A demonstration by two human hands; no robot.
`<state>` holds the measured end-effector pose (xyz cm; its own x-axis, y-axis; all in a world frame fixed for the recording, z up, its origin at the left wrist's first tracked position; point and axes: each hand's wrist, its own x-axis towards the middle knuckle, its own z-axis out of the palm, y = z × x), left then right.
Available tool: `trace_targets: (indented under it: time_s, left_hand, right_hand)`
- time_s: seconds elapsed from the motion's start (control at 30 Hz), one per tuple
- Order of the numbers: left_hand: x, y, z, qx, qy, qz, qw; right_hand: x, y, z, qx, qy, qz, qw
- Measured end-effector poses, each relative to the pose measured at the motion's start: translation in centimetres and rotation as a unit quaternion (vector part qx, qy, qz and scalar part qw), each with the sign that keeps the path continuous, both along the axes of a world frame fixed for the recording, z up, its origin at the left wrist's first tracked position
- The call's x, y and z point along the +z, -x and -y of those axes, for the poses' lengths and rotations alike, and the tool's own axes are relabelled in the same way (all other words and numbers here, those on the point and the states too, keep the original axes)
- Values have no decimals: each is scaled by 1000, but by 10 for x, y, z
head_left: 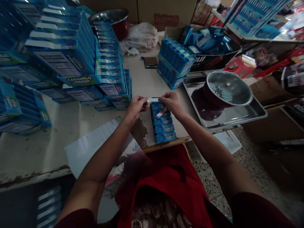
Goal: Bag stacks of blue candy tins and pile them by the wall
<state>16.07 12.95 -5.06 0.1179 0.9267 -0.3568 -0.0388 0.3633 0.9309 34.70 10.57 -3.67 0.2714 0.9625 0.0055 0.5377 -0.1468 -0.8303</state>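
Between my hands is a narrow white strip (152,99), its two ends pinched in my fingers. My left hand (137,108) has the left end, and my right hand (172,100) has the right end. Just below the strip, a row of several blue candy boxes (164,128) marked "Caramelo Macizo" lies near the table's front edge. A small pale label-like piece (162,112) rests over the upper boxes. My right hand is right above the far end of this row.
Tall stacks of blue cartons (78,63) fill the left. Behind the row stands another blue box stack (175,63). At right, a metal bowl (239,91) with small pale blue pieces sits on a metal tray (237,118). A red apron (171,177) pouch holds several small items.
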Motion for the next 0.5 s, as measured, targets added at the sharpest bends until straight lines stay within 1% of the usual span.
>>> trace_targets:
  time_s: [0.1, 0.23, 0.5]
  left_hand:
    - [0, 0, -2, 3, 15, 9, 1000]
    - [-2, 1, -3, 1, 11, 30, 999]
    - [-10, -1, -7, -11, 8, 22, 1000]
  right_hand:
    - [2, 0, -1, 7, 11, -4, 1000]
    - [6, -1, -2, 13, 19, -10, 1000]
    - [10, -2, -3, 22, 34, 32, 999]
